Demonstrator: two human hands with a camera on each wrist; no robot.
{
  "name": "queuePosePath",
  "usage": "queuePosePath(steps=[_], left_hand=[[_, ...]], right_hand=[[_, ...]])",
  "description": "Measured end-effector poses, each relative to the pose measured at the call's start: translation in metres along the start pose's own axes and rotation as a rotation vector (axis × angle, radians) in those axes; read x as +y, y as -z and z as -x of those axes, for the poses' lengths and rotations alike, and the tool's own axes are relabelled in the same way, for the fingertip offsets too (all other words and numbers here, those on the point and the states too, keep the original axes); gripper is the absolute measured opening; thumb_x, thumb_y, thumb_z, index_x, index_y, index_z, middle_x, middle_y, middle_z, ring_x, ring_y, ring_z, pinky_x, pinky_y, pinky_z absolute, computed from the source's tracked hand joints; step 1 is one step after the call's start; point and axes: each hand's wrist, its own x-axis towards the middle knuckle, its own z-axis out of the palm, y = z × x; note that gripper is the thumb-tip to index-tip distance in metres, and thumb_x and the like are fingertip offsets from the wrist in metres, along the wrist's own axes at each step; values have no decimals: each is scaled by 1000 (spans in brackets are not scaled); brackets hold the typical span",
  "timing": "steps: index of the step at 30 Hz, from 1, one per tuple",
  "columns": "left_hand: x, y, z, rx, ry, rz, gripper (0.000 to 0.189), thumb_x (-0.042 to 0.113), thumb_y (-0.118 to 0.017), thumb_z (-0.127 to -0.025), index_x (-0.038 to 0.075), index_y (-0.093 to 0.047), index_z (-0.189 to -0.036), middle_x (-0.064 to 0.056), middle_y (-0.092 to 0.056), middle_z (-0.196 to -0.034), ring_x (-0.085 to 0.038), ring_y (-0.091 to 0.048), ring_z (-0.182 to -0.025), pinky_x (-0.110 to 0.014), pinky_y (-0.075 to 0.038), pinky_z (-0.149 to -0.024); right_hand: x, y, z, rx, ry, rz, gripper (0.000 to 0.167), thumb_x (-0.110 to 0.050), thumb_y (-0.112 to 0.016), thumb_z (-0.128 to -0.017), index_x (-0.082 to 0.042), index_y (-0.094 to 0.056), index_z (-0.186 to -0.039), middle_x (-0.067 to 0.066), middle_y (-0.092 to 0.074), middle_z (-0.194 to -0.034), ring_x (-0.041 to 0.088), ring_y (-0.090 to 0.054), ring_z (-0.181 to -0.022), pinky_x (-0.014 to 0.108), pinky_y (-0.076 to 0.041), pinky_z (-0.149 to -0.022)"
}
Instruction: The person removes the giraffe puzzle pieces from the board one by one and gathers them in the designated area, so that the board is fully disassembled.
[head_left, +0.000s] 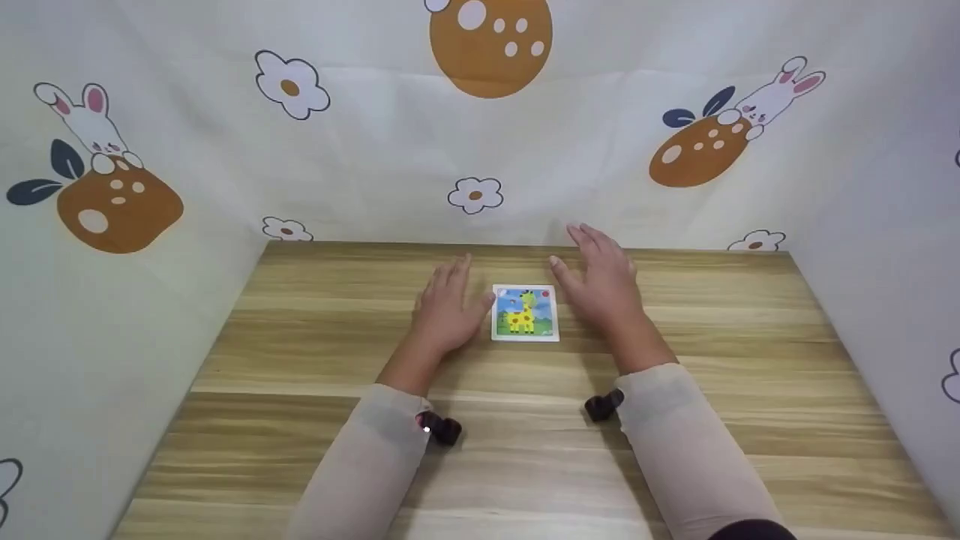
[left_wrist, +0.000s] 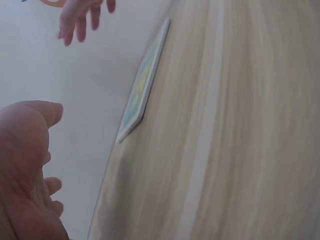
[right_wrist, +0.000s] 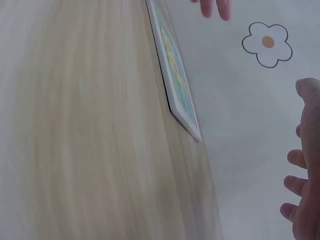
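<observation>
Fingers (head_left: pixel 598 244) extended, loosely spread, holding nothing; beneath them, the wood-grain surface (head_left: pixel 517 480). Right hand (head_left: pixel 606 289) and left hand (head_left: pixel 450 311) flank the giraffe tile (head_left: pixel 525 319), lying flat between, presumably ungripped because the surface supports it.

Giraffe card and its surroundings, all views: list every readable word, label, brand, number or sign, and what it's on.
None readable in any view.
Giraffe card: tiny white marks at lower right and a red spot at upper right, too small to read; its face is blurred in both wrist views.
Wall covering: printed pictures, no lettering seen.
</observation>
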Motion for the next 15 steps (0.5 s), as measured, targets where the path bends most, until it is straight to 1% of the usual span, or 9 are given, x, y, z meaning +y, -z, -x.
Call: queuePosePath(steps=[2, 3, 4, 6, 9, 12, 15], left_hand=[[2, -2, 5, -29, -22, 98, 78, 52, -61, -104, 28, -29, -170, -7, -27, -177, -35, -27, -165, -67, -25, -132], [2, -4, 8, -42, -23, 141, 76, 49, -64, -103, 28, -32, -169, -7, -30, -176, -34, -30, -164, -64, -28, -132], [3, -5, 11, -56, -21, 173, 75, 48, -66, -103, 28, -35, -168, -6, -32, -175, -33, -34, -162, -61, -30, -132], [3, -7, 15, -78, -26, 206, 73, 44, -68, -102, 27, -38, -167, -6, -35, -173, -32, -37, -161, -59, -32, -132], [2, -11, 20, -106, -24, 207, 70, 42, -68, -103, 28, -40, -166, -6, -38, -172, -30, -39, -160, -56, -33, -132], [-1, -15, 21, -133, -46, 191, 67, 41, -66, -104, 25, -42, -165, -6, -41, -170, -29, -39, -160, -54, -33, -133], [-3, -17, 22, -157, -73, 158, 65, 39, -65, -104, 24, -44, -164, -4, -45, -168, -27, -40, -160, -51, -34, -133]], right_hand=[[-5, -3, 1, -32, -6, -51, 73, -70, -49, -104, -28, -44, -164, 4, -43, -172, 33, -35, -162, 67, -26, -130], [-8, -4, 1, -57, -11, -72, 73, -70, -49, -104, -27, -47, -163, 4, -45, -170, 33, -36, -161, 65, -27, -131], [-11, -6, 1, -82, -18, -96, 73, -71, -49, -103, -26, -50, -161, 4, -47, -169, 32, -37, -161, 63, -28, -132], [-18, -9, 0, -137, -23, -119, 72, -72, -49, -103, -27, -53, -158, 4, -49, -167, 31, -39, -160, 60, -30, -132], [-28, -16, -3, -193, -19, -133, 70, -72, -52, -102, -29, -55, -157, 2, -50, -167, 30, -39, -160, 60, -32, -132], [-37, -22, -6, -209, -7, -145, 64, -67, -58, -102, -31, -57, -155, 1, -50, -167, 30, -39, -160, 59, -32, -132], [-44, -29, -9, -225, -5, -178, 60, -59, -64, -102, -30, -58, -154, 1, -50, -167, 30, -39, -160, 59, -32, -132]])
